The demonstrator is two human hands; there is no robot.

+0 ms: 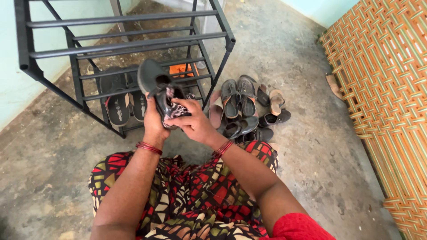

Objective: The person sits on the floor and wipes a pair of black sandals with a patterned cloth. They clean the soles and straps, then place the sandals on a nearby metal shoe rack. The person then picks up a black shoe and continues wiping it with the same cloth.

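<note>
Two hands grip one black sandal [156, 84]: left hand [153, 122], right hand [195, 122] (two slippers [124, 100] on rack [75, 49]).

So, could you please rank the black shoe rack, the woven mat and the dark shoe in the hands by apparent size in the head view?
1. Black shoe rack and woven mat: both cropped, too alike to separate.
2. Dark shoe, smallest, though nearest the camera, held by both hands.
</note>
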